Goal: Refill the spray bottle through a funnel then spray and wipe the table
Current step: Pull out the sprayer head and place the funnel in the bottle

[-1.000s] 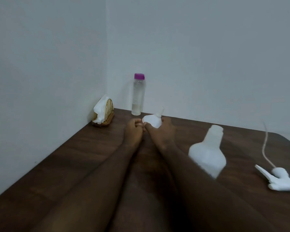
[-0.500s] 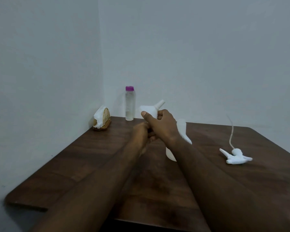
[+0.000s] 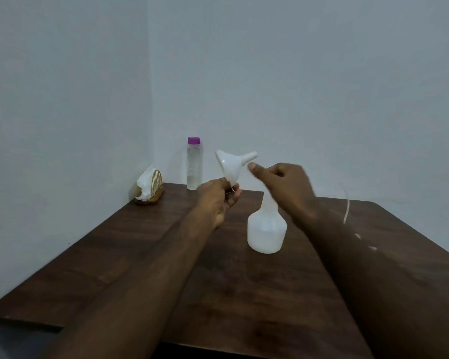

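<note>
My left hand (image 3: 219, 200) holds a white funnel (image 3: 231, 165) by its wide rim, raised above the table with the spout pointing up and to the right. My right hand (image 3: 283, 185) hovers just right of the spout, thumb out, fingers curled, holding nothing. The white spray bottle (image 3: 267, 229) stands uncapped on the dark wooden table (image 3: 140, 268), below the funnel; my right hand hides its neck. The spray head lies at the right behind my right arm, with only its thin tube (image 3: 346, 206) showing.
A clear water bottle with a purple cap (image 3: 194, 164) stands at the back by the wall corner. A gold napkin holder with white napkins (image 3: 151, 189) sits in the far left corner. Walls close off the table's left and back sides.
The funnel has been lifted off the table. My right hand has let go of it and drawn off to the right, leaving it in my left hand. The view has pulled back.
</note>
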### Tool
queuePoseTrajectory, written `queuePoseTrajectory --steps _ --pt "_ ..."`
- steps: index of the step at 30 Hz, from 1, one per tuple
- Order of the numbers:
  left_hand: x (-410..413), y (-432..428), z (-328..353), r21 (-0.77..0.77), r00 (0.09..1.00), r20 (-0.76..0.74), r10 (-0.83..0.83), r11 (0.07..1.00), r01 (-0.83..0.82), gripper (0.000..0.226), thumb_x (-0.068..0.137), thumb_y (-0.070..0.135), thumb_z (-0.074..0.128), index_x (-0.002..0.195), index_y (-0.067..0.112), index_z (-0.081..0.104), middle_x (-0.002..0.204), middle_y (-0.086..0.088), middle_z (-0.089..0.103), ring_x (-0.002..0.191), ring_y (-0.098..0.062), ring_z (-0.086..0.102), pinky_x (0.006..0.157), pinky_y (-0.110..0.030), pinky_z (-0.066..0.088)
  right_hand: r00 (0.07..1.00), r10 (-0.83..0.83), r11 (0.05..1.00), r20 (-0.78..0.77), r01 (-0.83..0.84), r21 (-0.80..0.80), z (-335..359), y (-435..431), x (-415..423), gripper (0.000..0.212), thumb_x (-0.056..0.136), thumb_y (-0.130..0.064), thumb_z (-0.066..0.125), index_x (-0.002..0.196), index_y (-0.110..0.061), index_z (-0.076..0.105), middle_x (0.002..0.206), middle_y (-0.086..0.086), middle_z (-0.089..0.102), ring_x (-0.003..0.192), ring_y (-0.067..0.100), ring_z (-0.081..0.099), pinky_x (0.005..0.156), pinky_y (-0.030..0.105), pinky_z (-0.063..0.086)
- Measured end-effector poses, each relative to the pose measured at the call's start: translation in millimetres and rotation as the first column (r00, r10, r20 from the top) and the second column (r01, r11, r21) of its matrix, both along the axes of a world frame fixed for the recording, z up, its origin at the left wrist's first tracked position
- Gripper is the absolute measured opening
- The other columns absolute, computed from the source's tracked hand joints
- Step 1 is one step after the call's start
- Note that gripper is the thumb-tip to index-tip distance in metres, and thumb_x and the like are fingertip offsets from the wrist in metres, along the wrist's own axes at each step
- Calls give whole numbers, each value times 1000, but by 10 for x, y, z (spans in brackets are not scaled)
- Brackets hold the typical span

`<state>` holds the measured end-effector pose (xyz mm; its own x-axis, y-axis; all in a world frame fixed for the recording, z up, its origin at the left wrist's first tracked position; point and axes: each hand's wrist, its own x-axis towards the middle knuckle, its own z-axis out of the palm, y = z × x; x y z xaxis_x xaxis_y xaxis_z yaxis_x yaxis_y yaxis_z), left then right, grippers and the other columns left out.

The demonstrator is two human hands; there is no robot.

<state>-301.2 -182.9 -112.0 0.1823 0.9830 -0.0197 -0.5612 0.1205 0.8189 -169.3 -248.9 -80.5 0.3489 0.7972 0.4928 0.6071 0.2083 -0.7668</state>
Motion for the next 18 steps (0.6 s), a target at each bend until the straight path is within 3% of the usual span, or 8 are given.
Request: queuePoseTrajectory --steps 3,7,10,13,18 --pt "32 103 77 89 968 -209 142 988 -126 14 91 0 56 82 10 57 88 -14 65 74 -19 66 74 -32 60 999 30 991 -20 -27 129 187 -122 268 30 84 -44 73 82 -14 69 75 -6 68 69 6 61 65 22 46" --pt "88 184 212 298 865 -444 233 949 -103 15 88 -3 55 87 8 63 86 -15 66 71 -21 67 69 -32 61 993 82 996 81 -84 19 439 -53 425 39 86 -46 70 109 -14 68 100 -4 70 92 7 65 74 20 49" --pt "143 221 356 427 789 -525 321 900 -82 12 87 -2 58 94 3 66 86 -13 65 72 -21 68 66 -31 61 989 107 994 106 -107 -4 511 18 425 33 90 -40 69 110 -14 68 95 -2 70 83 7 64 68 19 49" --pt "202 243 468 494 733 -572 367 868 -50 11 84 -4 57 88 1 66 81 -15 66 67 -22 68 58 -28 58 991 110 994 79 -109 -12 470 79 442 25 94 -33 65 106 -12 70 95 5 72 81 14 64 68 24 50" --pt "270 277 560 458 702 -631 330 889 -6 9 84 -6 59 86 -1 67 78 -17 66 59 -19 64 51 -21 55 994 106 994 -24 -106 0 369 89 540 22 96 -27 62 106 -9 68 90 7 73 75 13 65 64 23 50"
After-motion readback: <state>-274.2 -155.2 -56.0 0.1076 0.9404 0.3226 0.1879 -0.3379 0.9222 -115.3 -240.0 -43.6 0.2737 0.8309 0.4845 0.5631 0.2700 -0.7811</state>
